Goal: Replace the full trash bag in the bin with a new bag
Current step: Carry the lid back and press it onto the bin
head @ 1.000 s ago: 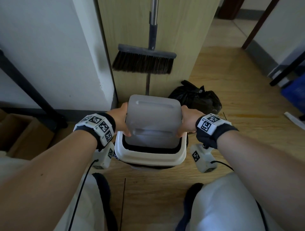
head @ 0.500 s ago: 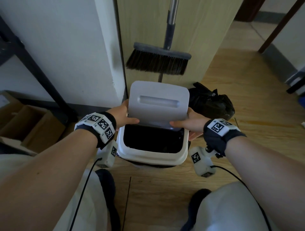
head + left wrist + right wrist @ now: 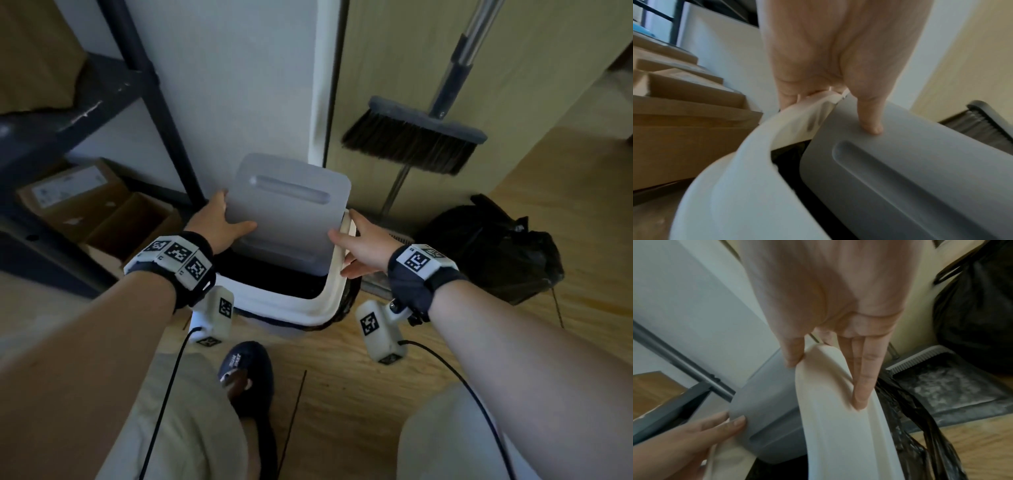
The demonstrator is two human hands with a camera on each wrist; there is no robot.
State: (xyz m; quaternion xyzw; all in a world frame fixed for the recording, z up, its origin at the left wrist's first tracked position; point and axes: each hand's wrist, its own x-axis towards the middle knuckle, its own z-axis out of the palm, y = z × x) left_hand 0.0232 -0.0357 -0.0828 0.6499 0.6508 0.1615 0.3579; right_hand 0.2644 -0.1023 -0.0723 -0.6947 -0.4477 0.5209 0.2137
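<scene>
From the head view, the left hand [image 3: 219, 222] and right hand [image 3: 364, 245] grip the white bin [image 3: 329, 291] rim beside its raised grey lid [image 3: 291, 205]; tied black bag [image 3: 493, 246] sits right.

Left wrist view: the thumb [image 3: 869, 116] presses the lid.

Right wrist view: fingers [image 3: 863, 378] clasp the rim over the black liner [image 3: 916, 426]. Likely next: seat the rim, close the lid.

Head looks down — wrists close, sharing lid [image 3: 291, 212].
</scene>
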